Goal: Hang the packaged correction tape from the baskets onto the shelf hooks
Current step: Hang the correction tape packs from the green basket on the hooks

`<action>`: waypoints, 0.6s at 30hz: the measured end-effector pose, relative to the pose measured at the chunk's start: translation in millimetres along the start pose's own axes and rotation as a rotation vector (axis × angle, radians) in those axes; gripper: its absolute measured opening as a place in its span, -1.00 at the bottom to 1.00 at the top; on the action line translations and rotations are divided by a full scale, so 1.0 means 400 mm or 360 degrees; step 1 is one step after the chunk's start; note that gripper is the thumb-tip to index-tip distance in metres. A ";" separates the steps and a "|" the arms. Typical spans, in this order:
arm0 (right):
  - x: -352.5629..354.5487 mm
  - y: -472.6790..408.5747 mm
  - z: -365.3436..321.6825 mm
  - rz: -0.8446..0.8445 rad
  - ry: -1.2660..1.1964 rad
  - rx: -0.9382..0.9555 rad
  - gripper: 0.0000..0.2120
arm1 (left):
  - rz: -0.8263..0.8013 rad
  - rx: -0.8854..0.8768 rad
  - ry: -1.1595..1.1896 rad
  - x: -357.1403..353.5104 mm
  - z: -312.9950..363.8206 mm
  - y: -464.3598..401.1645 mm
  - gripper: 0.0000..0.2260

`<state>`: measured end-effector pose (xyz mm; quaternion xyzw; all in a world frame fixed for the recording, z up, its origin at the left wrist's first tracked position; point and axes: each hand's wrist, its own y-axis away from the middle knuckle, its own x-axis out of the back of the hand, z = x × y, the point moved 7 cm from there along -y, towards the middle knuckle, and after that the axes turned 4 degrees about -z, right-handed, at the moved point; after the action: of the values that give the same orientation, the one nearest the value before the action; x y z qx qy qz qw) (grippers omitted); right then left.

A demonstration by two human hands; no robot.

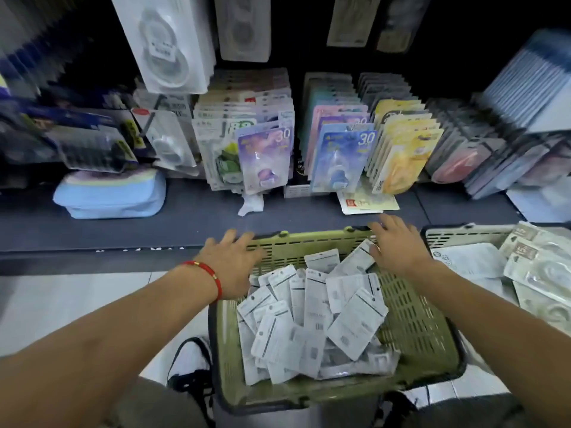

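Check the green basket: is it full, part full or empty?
Part full. White packets lie in a loose heap on the bottom of the green basket, well below its rim, with the slotted right wall bare.

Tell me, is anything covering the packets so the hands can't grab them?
No. The white packets lie uncovered in the open green basket. Both the left hand and right hand rest at its far rim.

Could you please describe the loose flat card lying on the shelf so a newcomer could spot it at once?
Find the green basket and look just beyond its far rim, past the right hand. The cream card lies flat on the dark shelf, unlike the hanging packs.
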<state>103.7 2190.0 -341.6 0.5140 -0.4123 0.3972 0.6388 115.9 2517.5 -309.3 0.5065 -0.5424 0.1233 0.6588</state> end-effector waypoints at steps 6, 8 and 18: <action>-0.139 0.005 0.113 0.0258 0.0001 -0.0094 -0.21 | 0.0129 0.0765 0.1341 -0.243 -0.039 0.026 -0.22; -0.149 -0.011 0.121 0.0280 -0.0099 -0.0083 -0.22 | 0.0311 0.0943 0.1626 -0.295 -0.036 0.036 -0.42; -0.132 -0.026 0.077 0.0333 -0.0252 -0.0119 -0.23 | 0.0554 0.0955 0.1570 -0.269 -0.078 0.004 -0.65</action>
<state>91.4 2153.6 -390.4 0.4738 -0.5274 0.4041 0.5780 92.3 2584.7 -395.8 0.4571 -0.1893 0.5973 0.6312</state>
